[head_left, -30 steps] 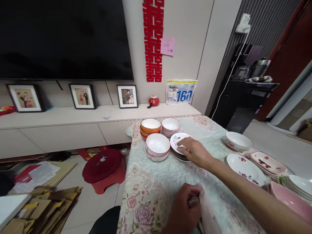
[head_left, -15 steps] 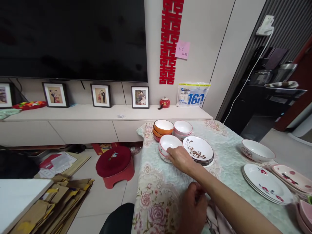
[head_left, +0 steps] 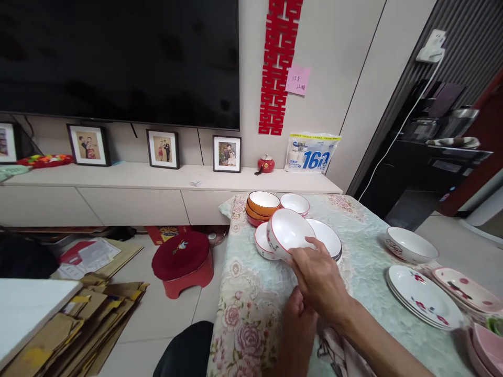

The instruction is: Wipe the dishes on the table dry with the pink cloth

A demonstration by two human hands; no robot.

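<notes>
My right hand (head_left: 320,269) grips a white bowl (head_left: 291,230) with a red rim by its near side. The bowl is tilted and raised in front of another red-rimmed bowl (head_left: 264,242) standing on the table. Just below, my left hand (head_left: 301,311) is closed, its fingers curled and partly hidden by the right hand; what they hold, if anything, does not show. A patterned cloth (head_left: 334,348) lies beside the left wrist under the right forearm. Behind the held bowl are stacked plates (head_left: 327,238), stacked orange bowls (head_left: 264,204) and a white bowl (head_left: 294,203).
On the right side of the table stand a large bowl (head_left: 412,245), stacked flowered plates (head_left: 422,298), pink-dotted dishes (head_left: 467,288) and pink bowls (head_left: 487,348). A red stool (head_left: 183,267) and flattened cardboard (head_left: 94,324) are on the floor at left.
My right hand has lifted the bowl off the one beneath and tilted it towards me and to the right. The left hand has moved slightly up and left.
</notes>
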